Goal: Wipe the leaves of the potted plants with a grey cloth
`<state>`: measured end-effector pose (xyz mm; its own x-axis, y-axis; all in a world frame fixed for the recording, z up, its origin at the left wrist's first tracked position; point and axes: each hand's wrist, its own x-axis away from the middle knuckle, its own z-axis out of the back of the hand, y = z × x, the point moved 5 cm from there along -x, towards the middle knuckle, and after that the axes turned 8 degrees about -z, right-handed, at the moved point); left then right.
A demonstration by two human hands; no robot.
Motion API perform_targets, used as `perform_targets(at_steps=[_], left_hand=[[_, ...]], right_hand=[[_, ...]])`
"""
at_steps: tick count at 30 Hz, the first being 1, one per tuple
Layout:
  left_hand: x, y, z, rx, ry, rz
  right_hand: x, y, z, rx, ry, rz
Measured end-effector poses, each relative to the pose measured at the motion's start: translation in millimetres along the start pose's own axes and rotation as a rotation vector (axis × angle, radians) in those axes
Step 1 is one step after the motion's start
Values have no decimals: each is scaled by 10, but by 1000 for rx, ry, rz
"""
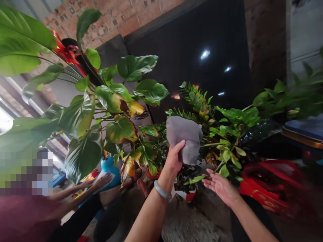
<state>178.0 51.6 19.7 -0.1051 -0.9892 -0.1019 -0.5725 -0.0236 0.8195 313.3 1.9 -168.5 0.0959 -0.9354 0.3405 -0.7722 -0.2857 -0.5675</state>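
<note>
My left hand [174, 158], with a pale bangle on its wrist, is closed on a grey cloth [185, 136] held up against a small-leaved green plant [222, 134]. My right hand [219, 185] is open, palm up, under a low leaf of that plant. The plant stands in a white and red pot [186, 195], mostly hidden behind my arms.
A large-leaved plant [101, 111] with yellowed, brown-edged leaves fills the left. Another person sits low on the left, both hands on a blue pot [109, 169]. A red vehicle [272, 185] stands on the right. Behind are a brick wall [113, 16] and a dark glossy panel [202, 50].
</note>
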Motion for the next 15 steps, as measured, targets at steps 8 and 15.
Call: perform_targets(at_steps=[8,15], left_hand=[[423,-857,443,-175,-24,500],[146,-305,107,-73,-152,305]], right_hand=[[-5,21,-36,21,-22,65],[76,-33,-90,-19,18,55]])
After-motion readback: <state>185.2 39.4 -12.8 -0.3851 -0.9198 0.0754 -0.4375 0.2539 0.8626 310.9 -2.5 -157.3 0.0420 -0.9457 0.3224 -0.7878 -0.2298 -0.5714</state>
